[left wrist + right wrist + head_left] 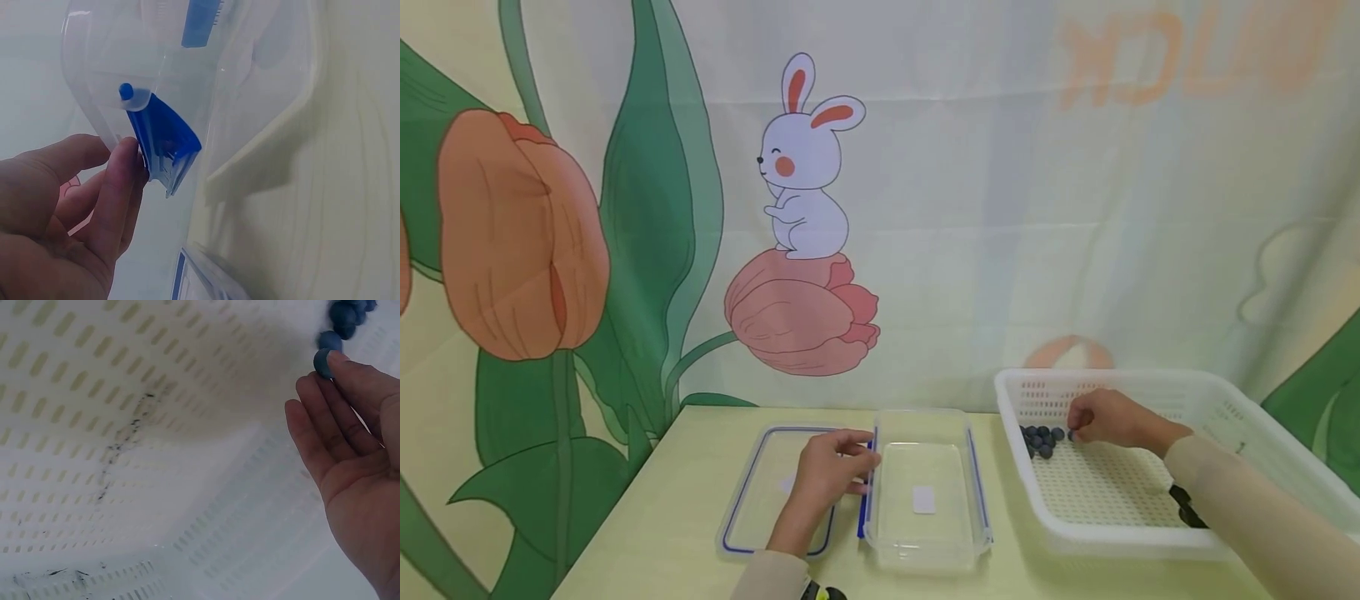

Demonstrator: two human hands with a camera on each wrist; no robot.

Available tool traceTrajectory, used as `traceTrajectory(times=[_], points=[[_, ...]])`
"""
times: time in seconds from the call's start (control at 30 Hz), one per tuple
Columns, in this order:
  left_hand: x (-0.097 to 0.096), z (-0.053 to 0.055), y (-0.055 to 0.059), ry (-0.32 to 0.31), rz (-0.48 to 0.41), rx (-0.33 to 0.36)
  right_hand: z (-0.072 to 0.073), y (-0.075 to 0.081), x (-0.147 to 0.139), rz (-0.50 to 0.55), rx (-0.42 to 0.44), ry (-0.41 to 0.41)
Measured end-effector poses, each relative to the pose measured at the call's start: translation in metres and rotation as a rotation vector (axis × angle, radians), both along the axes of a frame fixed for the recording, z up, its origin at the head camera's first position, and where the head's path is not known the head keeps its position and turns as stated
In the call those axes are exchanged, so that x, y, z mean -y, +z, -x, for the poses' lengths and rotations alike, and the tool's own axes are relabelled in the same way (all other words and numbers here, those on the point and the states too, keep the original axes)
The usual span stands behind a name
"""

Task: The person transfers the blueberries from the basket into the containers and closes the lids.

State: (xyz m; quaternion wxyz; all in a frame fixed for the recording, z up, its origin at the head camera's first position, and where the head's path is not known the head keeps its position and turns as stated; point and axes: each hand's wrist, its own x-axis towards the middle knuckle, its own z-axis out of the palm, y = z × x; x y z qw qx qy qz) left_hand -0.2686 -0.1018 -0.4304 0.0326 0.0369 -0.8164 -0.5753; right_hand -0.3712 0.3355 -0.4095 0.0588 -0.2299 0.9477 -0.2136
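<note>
A clear plastic food container (922, 542) with blue latches stands on the table, a white label on its bottom. My left hand (829, 473) holds its left wall, thumb and fingers at the rim beside a hanging blue latch (164, 134). Inside a white plastic basket (1131, 533), my right hand (1108, 419) pinches one blueberry (323, 364) between thumb and fingertips. Several more blueberries (1037, 440) lie together along the basket's left side, just left of that hand.
A clear lid (741, 500) with a blue seal lies on the table left of the container, partly behind my left forearm. Behind the table (640, 533) hangs a curtain (940, 208) printed with a rabbit and tulips. Dark marks (134, 425) streak the basket's bottom.
</note>
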Motion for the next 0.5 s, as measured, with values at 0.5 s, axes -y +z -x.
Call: traceTrajectory(times=[0.5], points=[[0.0, -0.003, -0.002, -0.002, -0.016, -0.022, -0.029, 0.058, 0.022, 0.2, -0.075, -0.039]])
